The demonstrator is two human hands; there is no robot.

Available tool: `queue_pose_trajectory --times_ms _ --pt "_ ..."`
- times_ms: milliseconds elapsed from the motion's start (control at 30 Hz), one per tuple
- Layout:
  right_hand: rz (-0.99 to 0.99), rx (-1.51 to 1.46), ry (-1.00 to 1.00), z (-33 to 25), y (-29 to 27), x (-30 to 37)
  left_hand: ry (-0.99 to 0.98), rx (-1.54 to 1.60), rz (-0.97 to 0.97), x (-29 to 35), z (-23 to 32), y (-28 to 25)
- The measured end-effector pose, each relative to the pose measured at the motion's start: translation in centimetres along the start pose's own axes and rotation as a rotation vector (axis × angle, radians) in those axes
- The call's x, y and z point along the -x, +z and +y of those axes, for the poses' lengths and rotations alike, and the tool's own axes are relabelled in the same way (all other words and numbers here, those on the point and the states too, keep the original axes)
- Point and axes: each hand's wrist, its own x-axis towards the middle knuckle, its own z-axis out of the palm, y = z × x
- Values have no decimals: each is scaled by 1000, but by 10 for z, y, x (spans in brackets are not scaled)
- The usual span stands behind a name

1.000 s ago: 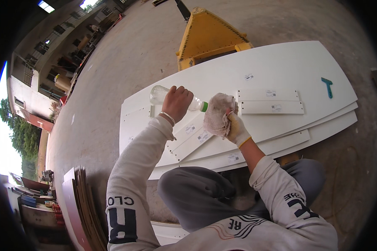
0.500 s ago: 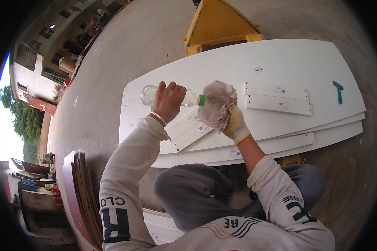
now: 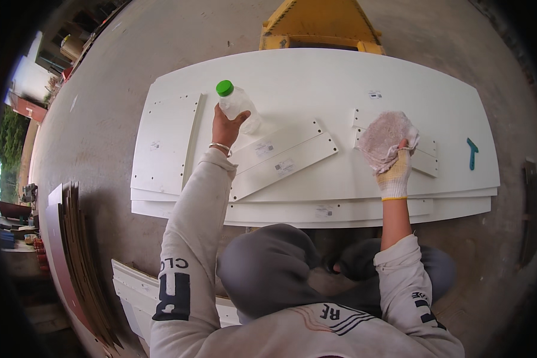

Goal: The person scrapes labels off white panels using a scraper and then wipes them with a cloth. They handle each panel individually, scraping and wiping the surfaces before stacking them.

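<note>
My bare left hand (image 3: 228, 126) is closed around a clear plastic bottle (image 3: 238, 102) with a green cap, which stands upright over the white panel. In my gloved right hand (image 3: 397, 173), a pinkish-grey rag (image 3: 386, 138) is gripped above a pair of white boards. The glove is pale knit with a yellow cuff. Between my hands, two narrow white boards (image 3: 292, 156) with drilled holes and labels lie at a slant. Under everything spreads a large white panel (image 3: 304, 80), stacked on others.
A teal scraper (image 3: 472, 154) lies near the panel's right end. A wider drilled board (image 3: 167, 143) rests at the left. Beyond the far edge stands a yellow metal frame (image 3: 322, 24). Stacked sheets (image 3: 71, 262) and white boards (image 3: 131, 292) are at the lower left.
The bottle has gone from tipped toward the rag to upright, cap up, at the left. My right hand has carried the rag rightward, away from the bottle. The view has shifted.
</note>
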Motion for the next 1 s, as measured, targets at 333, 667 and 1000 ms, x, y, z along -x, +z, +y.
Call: queue_pose_trajectory --times_ms 333,667,1000 --pt "-618 2173 -867 171 33 33 14 -905 -153 153 -23 17" --pt "-877 2266 -817 197 82 -7 8 -901 -181 148 -24 13" --pt "-648 2170 -670 177 64 -62 56 -884 -148 144 -19 23"
